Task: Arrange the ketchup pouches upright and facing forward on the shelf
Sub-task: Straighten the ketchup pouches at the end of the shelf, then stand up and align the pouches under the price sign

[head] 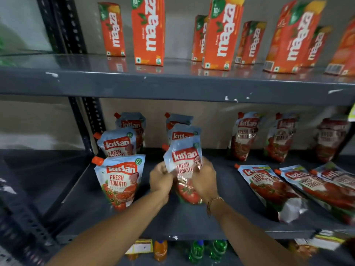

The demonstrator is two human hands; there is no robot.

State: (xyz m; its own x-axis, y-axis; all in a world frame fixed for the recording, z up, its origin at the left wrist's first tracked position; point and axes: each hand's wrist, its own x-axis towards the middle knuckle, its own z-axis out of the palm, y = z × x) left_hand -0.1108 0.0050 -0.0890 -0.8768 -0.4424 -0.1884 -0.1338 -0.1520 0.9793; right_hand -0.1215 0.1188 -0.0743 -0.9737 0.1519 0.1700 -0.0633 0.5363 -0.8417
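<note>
Front and centre, one ketchup pouch (182, 166) stands upright on the middle shelf (172, 223), label facing out, its orange spout cap at the upper left corner. Both hands are on it: the left hand (161, 177) pinches its left edge with fingers curled in, and the right hand (204, 179) wraps around its right side, thumb across the front of the label. A thin bracelet (213, 202) hangs at the right wrist.

Directly behind the held pouch, two more pouches (183, 129) line up in a column, upright and facing forward, each peeking over the one ahead. To the left runs a second column of three: the front left pouch (120, 179) stands upright near the shelf edge, with two behind it (119, 143), all showing their labels.

Over on the right it's less tidy. Three pouches (276, 137) stand at the back near the wall, a little blurred but upright, well apart from one another. In front of them, several flat pouches (269, 189) lie on their backs, spouts pointing toward the back left, overlapping each other toward the right edge of the view.

Above, the upper shelf (172, 83) carries orange mango-drink cartons (148, 31), tall ones and small ones mixed, standing in a loose row. Below the middle shelf, the tops of green and orange bottles (196, 250) show, with a yellow price tag beside them.
</note>
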